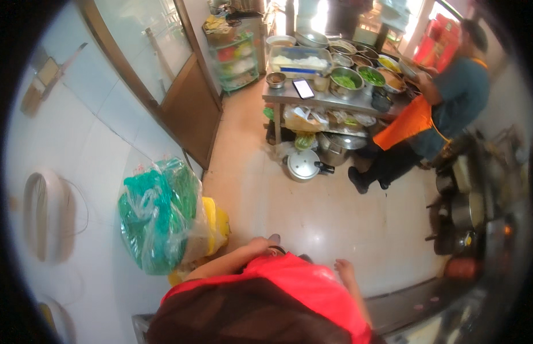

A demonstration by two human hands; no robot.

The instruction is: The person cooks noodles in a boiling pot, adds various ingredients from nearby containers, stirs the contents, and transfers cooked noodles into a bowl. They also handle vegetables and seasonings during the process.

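Note:
My left hand (260, 245) is at the front of my red apron (288, 271), close to a dark strap or cord; whether its fingers grip anything I cannot tell. On the other side, my right hand (344, 267) hangs over the tiled floor with loosely curled fingers and nothing visible in it. Left of my left arm are green and clear plastic bags (159, 215) with green contents, beside a yellow container (215, 225). Farther forward, a lidded pressure cooker (303, 165) rests on the floor.
A metal table (318, 99) carries pots of greens, a plastic bin and a phone (303, 88). A co-worker (457, 99) in an orange apron stands at its right. A rack (234, 62) and brown door (187, 107) are ahead left; stove equipment (468, 210) lines the right.

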